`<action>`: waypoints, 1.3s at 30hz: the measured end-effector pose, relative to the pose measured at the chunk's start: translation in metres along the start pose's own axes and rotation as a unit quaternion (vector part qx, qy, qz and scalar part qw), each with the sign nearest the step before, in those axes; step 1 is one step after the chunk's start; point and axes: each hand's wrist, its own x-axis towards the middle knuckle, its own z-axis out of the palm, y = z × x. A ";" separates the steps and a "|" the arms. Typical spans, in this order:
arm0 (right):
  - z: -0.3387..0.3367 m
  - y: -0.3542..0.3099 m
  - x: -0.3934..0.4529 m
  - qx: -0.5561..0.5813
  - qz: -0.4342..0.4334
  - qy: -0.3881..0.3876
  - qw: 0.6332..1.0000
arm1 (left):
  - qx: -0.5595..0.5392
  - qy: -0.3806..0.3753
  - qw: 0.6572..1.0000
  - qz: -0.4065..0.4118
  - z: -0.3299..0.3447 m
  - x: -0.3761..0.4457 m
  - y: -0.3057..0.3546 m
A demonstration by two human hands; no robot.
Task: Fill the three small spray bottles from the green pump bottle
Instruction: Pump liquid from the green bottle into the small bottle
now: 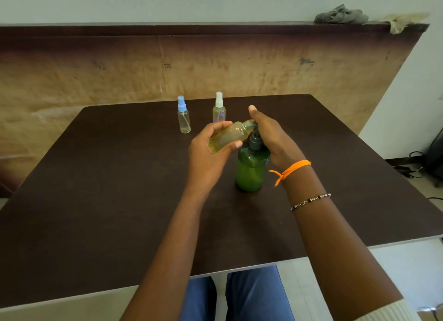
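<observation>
Here the left hand (211, 150) grips a clear, yellowish plastic spray bottle (227, 136) tilted at the spout of the round green pump bottle (250, 169) on the dark table (96, 189), while the right hand (271, 136) presses flat on the pump, with 2 capped bottles behind.

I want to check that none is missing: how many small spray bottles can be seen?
3. The blue-capped bottle and the white-capped bottle stand at the table's far side; the left hand holds the third bottle, tilted at the green pump bottle.
</observation>
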 end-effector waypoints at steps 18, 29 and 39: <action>0.003 -0.003 -0.001 0.006 -0.022 0.034 0.999 | -0.011 0.009 1.000 -0.005 0.003 -0.001 -0.002; 0.003 -0.003 -0.002 -0.021 -0.025 0.034 0.999 | 0.002 0.001 1.000 -0.009 0.001 0.000 -0.004; 0.008 0.001 0.002 -0.027 -0.050 0.082 0.995 | 0.004 0.004 1.000 -0.003 0.002 0.001 -0.005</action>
